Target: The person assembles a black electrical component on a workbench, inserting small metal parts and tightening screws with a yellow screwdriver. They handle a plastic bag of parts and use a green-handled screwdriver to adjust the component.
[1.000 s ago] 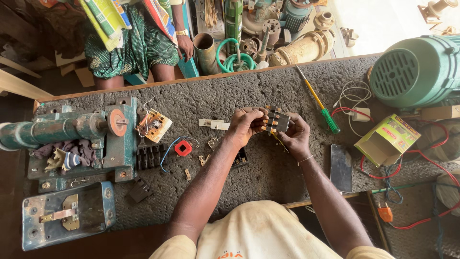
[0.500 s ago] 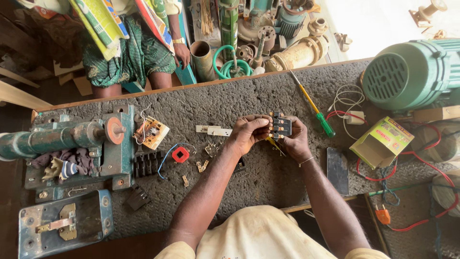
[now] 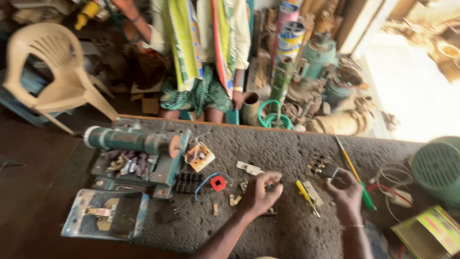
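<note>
Centre of the frame, the left hand (image 3: 258, 194) is curled down on the grey rough workbench (image 3: 287, 148), fingers pinched on a small dark part (image 3: 271, 187) — too blurred to name. Right of it, the right hand (image 3: 346, 194) grips a black terminal block with brass screws (image 3: 322, 168), raised just off the bench. Lower left, a blue-grey open metal housing (image 3: 106, 214) holds a pale bracket (image 3: 99, 212). A yellow-handled screwdriver (image 3: 304, 193) lies between the hands.

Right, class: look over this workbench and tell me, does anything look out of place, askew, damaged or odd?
Small parts lie scattered loose across the bench: brass bits beside the left hand, a red square piece, and a cream switch plate lying tilted with bare wires showing. The right hand holds a black terminal block. Nothing looks spilled.
</note>
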